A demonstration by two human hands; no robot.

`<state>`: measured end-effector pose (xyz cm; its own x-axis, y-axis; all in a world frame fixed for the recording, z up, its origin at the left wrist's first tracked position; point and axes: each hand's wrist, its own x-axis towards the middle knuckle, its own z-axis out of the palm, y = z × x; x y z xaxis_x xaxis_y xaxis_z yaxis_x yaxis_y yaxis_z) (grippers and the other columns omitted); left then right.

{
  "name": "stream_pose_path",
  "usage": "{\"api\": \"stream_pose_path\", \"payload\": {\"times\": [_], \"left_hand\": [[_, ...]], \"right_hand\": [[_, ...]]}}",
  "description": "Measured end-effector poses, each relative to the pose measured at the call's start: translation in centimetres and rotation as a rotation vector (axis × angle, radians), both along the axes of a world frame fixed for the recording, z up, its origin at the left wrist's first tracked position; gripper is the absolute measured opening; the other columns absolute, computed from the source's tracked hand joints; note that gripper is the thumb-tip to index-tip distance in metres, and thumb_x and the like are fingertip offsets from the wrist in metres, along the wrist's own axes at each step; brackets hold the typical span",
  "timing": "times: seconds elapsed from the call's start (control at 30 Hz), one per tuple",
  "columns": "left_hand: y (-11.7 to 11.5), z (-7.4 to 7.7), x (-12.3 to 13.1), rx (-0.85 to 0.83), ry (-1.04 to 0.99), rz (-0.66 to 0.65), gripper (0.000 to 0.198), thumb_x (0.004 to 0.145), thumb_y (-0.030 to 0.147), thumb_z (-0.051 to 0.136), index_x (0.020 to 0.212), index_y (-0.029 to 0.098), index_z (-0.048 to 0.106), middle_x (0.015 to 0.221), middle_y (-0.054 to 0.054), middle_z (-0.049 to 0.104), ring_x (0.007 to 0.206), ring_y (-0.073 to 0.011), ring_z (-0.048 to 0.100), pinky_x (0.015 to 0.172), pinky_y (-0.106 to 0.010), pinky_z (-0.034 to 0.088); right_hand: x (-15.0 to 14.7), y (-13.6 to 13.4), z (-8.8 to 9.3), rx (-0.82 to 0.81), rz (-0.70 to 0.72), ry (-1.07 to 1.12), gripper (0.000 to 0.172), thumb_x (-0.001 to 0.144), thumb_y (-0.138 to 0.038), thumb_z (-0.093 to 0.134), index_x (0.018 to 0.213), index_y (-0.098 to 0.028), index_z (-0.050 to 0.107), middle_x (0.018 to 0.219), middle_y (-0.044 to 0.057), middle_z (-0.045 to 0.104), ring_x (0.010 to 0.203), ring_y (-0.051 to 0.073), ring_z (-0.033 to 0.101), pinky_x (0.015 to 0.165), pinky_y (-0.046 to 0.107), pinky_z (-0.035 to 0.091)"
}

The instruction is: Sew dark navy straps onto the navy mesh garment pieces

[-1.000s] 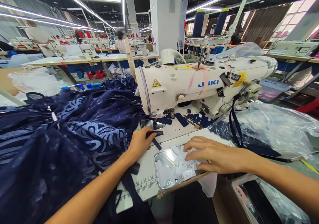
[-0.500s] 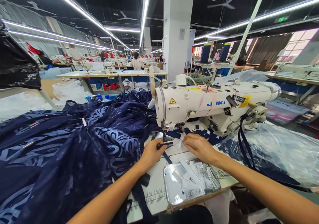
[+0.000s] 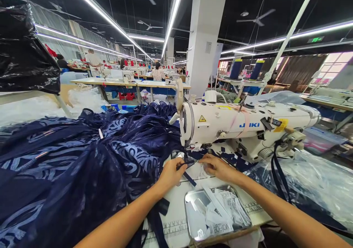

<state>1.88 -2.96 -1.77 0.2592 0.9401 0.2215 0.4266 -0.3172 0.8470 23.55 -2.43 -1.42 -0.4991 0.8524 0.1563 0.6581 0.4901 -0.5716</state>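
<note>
My left hand (image 3: 171, 173) pinches a narrow dark blue fabric strip (image 3: 189, 178) just in front of the needle of the white Juki sewing machine (image 3: 242, 126). My right hand (image 3: 217, 167) is closed beside it, fingertips near the presser foot, holding something small and pale that I cannot make out. A heap of navy patterned fabric (image 3: 82, 163) lies to the left of both hands. In front of my right wrist sits a shiny metal tray (image 3: 193, 222) with several white labels (image 3: 220, 207).
Clear plastic bags (image 3: 314, 181) cover the right side of the table. Small navy fabric pieces lie under the machine arm. Two blue thread cones (image 3: 245, 69) stand behind the machine. Other sewing tables and people fill the hall behind. A black plastic bag (image 3: 24, 53) hangs at upper left.
My right hand left the label tray and moved up to the needle area beside my left hand. The camera tilted upward, so the hands sit lower in view.
</note>
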Motion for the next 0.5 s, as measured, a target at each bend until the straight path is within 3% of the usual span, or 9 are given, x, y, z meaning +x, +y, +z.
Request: {"api": "stream_pose_path", "payload": {"times": [0.1,0.23,0.33,0.4,0.5], "left_hand": [[-0.1,0.0,0.1,-0.034,-0.092,-0.003,0.018,0.070,0.028,0.050,0.056,0.016,0.052,0.050,0.005,0.041,0.047,-0.0088,0.039,0.045,-0.020,0.029],[-0.2,0.1,0.1,-0.202,-0.239,-0.009,0.021,0.066,0.035,0.057,0.058,0.016,0.053,0.046,0.006,0.040,0.041,-0.0073,0.037,0.039,-0.019,0.028],[-0.2,0.1,0.1,-0.291,-0.327,0.003,0.027,0.061,0.039,0.064,0.056,0.016,0.052,0.045,0.006,0.044,0.039,-0.0063,0.037,0.036,-0.018,0.026],[-0.3,0.2,0.2,-0.311,-0.365,0.001,0.029,0.059,0.041,0.066,0.055,0.015,0.052,0.045,0.006,0.045,0.039,-0.0060,0.037,0.036,-0.018,0.025],[-0.6,0.6,0.4,-0.307,-0.402,-0.040,0.030,0.056,0.042,0.068,0.055,0.014,0.056,0.047,0.004,0.048,0.043,-0.0065,0.040,0.041,-0.018,0.028]], "right_hand": [[-0.4,0.5,-0.5,0.011,-0.002,0.121,0.007,0.070,-0.016,0.051,0.070,-0.019,0.058,0.083,0.004,0.055,0.074,0.016,0.051,0.067,0.028,0.039],[-0.2,0.7,-0.6,-0.105,-0.151,0.442,0.017,0.073,-0.033,0.052,0.065,-0.019,0.049,0.060,-0.002,0.050,0.053,0.012,0.047,0.054,0.026,0.036],[-0.3,-0.5,0.3,-0.240,-0.171,0.596,0.025,0.069,-0.042,0.058,0.066,-0.019,0.048,0.053,-0.005,0.046,0.042,0.008,0.038,0.046,0.024,0.030],[-0.9,-1.8,1.2,-0.302,-0.130,0.652,0.027,0.067,-0.044,0.061,0.067,-0.018,0.052,0.052,-0.006,0.044,0.043,0.008,0.037,0.047,0.024,0.029],[-2.8,-3.3,2.0,-0.284,-0.089,0.714,0.026,0.064,-0.043,0.064,0.063,-0.018,0.059,0.064,-0.001,0.051,0.060,0.012,0.047,0.058,0.025,0.036]]}}
